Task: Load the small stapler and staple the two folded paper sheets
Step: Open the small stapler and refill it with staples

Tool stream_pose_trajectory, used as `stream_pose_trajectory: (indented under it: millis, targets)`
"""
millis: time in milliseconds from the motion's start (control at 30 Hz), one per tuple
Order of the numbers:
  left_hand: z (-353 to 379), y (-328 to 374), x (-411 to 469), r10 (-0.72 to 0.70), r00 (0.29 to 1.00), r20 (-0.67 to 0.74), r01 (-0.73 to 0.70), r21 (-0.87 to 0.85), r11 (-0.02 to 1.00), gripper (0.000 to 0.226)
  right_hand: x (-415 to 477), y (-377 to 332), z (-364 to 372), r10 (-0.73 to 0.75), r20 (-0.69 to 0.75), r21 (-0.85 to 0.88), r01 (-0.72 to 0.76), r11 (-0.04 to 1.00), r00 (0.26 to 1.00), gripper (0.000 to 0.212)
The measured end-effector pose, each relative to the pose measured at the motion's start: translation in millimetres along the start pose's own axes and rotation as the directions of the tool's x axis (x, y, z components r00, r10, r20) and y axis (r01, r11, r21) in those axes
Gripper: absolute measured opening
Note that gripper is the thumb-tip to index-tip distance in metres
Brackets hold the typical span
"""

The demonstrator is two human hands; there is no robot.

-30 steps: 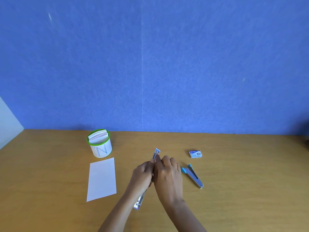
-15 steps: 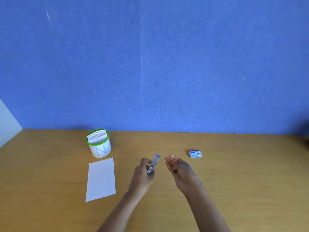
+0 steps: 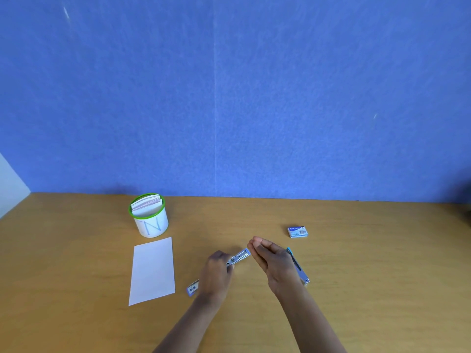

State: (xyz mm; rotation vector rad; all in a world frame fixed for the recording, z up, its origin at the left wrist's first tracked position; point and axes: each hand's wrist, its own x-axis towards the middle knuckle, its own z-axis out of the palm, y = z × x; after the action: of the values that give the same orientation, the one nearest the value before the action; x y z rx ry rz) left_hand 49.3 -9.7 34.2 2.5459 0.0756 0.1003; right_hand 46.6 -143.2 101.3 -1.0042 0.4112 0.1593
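Note:
My left hand (image 3: 216, 273) grips a small silver-and-blue stapler (image 3: 239, 258), which is swung open. One end of the stapler points up right toward my right hand, and its other end (image 3: 193, 289) sticks out below my left hand near the paper. My right hand (image 3: 272, 261) hovers beside the stapler's tip with fingers straight and together, holding nothing. A white folded paper sheet (image 3: 153, 270) lies flat on the table to the left. A small blue staple box (image 3: 297, 231) sits at the back right.
A second blue-tipped stapler (image 3: 298, 267) lies on the wooden table (image 3: 369, 263) just right of my right hand. A white cup with a green rim (image 3: 150, 219), holding folded papers, stands behind the sheet. A blue wall closes the back.
My hands have come apart. The right hand let go of the stapler and now hovers open. The left hand has lowered and tilted the opened stapler toward the right.

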Motion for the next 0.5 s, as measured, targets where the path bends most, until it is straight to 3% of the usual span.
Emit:
stream_pose_trajectory:
  millis: [200,367,433,500]
  targets:
    - [5.1,-2.1,0.7,0.001,1.0,0.004,-0.001,0.045,0.999,0.025,2.0,5.3,0.8,0.02,0.029,-0.061,-0.018,0.998,0.999,0.012]
    - [4.6,-2.5,4.2,0.01,0.999,0.034,-0.01,-0.026,1.0,0.034,3.5,9.7,1.6,-0.023,0.029,-0.141,0.026,0.99,0.999,0.014]
    - [0.6,1.4,3.4,0.012,1.0,-0.018,-0.014,-0.115,0.993,0.03,3.4,11.9,1.9,-0.078,0.015,-0.212,0.079,0.974,0.997,0.013]
    - [-7.4,10.8,0.0,-0.041,0.995,-0.094,0.009,-0.314,0.949,0.017,3.4,14.4,2.5,-0.173,-0.015,-0.361,0.156,0.919,0.985,0.013]
